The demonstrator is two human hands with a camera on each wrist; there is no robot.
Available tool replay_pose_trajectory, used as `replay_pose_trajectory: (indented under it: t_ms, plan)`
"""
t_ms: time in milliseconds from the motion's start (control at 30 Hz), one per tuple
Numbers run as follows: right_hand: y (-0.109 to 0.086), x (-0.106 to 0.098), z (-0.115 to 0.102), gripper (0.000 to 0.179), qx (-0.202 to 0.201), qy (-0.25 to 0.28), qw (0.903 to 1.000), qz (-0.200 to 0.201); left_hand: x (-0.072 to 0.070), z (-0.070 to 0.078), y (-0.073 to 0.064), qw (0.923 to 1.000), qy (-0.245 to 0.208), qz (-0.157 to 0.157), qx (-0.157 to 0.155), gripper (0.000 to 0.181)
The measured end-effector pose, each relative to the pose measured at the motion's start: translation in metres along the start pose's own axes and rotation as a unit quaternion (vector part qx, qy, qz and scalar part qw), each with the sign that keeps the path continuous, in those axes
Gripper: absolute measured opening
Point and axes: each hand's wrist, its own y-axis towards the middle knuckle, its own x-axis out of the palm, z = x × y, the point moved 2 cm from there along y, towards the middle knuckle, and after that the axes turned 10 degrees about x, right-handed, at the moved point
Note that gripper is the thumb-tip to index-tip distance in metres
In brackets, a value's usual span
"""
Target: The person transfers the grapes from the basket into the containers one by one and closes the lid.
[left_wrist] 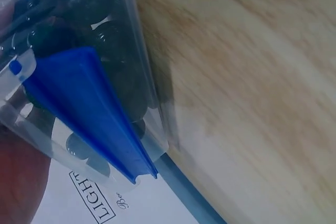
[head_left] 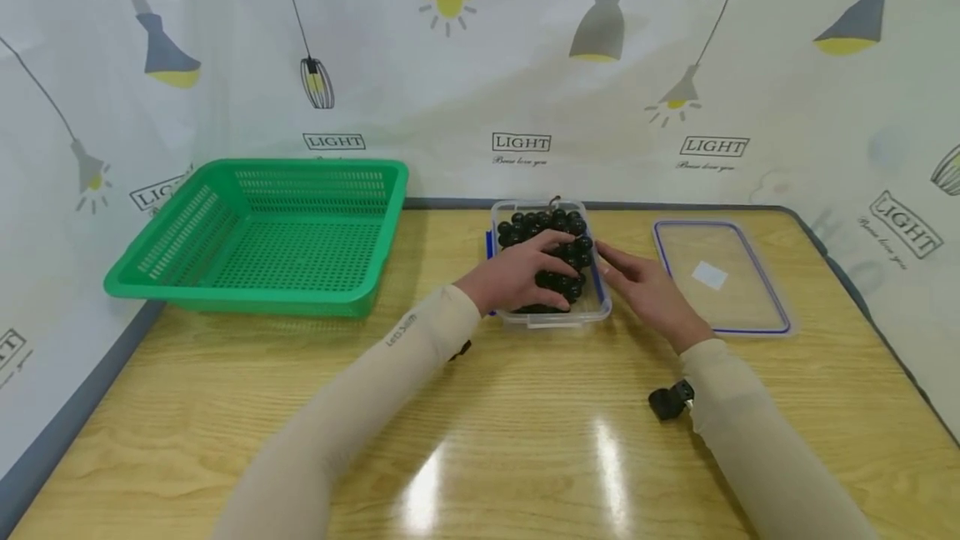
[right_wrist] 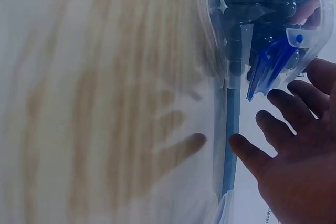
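A bunch of dark grapes [head_left: 528,222] fills a clear plastic food container [head_left: 555,319] at the back middle of the table. My left hand [head_left: 517,273] reaches over the container's near left part, its fingers spread and resting on the grapes. At the right wall, my right hand [head_left: 652,294] has its fingers extended, with the fingertips close to the rim. In the left wrist view, a blue locking clip [left_wrist: 89,108] hangs folded out from the container's side. The right wrist view shows another blue clip [right_wrist: 270,64] hanging loose, just above the right hand's fingers.
A clear lid [head_left: 757,294] with a blue seal and a white label [head_left: 709,275] lies on the table to the right. A large green basket [head_left: 262,294] stands at the back left. Behind the wooden table [head_left: 510,440] hangs a lamp-printed backdrop [head_left: 480,65].
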Motion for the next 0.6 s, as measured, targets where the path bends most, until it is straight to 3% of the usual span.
replay_pose_trajectory:
  t_ms: [233,400,500,600]
  plan:
    - [0.000,-0.007,0.004,0.062,0.003,-0.045,0.9988,-0.021,-0.002,-0.007,-0.005,0.9994,-0.024,0.026,0.001,0.052]
    - [-0.013,-0.026,0.012,0.063,0.003,-0.061,0.9981,0.000,-0.008,-0.001,-0.004,0.9935,-0.053,0.099,-0.014,0.051]
    - [-0.021,-0.045,0.018,0.062,0.008,-0.072,0.9970,0.027,-0.011,0.017,0.002,0.9807,-0.122,0.150,-0.027,0.053]
    - [-0.030,-0.069,0.028,0.064,0.026,-0.057,0.9967,0.051,-0.009,0.044,0.015,0.9554,-0.227,0.185,-0.036,0.059]
